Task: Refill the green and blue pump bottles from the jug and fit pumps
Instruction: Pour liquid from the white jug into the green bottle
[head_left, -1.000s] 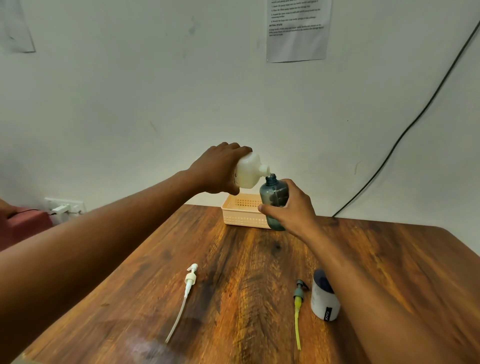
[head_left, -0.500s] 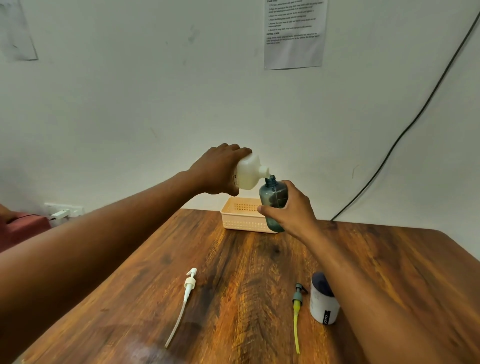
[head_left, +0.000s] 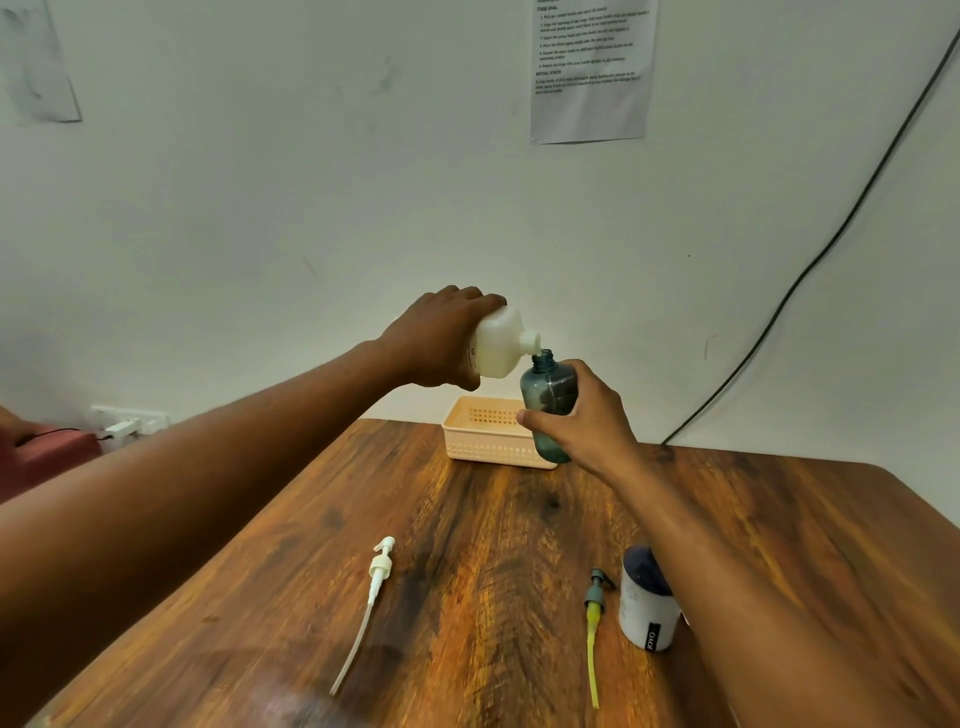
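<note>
Blue pump bottle (head_left: 549, 397), uncapped and upright, held in the air above the far end of the bench (head_left: 467, 571); my right hand (head_left: 587, 421) is closed around its lower body, with the base in front of the right end of the peach basket (head_left: 485, 434). White jug (head_left: 498, 345), tipped toward 3 o'clock, gripped about its body by my left hand (head_left: 441, 340); its spout sits just above the bottle's open neck, at the bottle's 11 o'clock. Whether liquid is passing I cannot tell. White pump (head_left: 371, 597) with its long dip tube lies flat on the bench at the 7 o'clock side of the basket. Grey-green pump (head_left: 596, 613) with a yellow tube lies nearer my right forearm, just beside a white container (head_left: 647, 608) with a dark top, which stands upright at its 3 o'clock.
</note>
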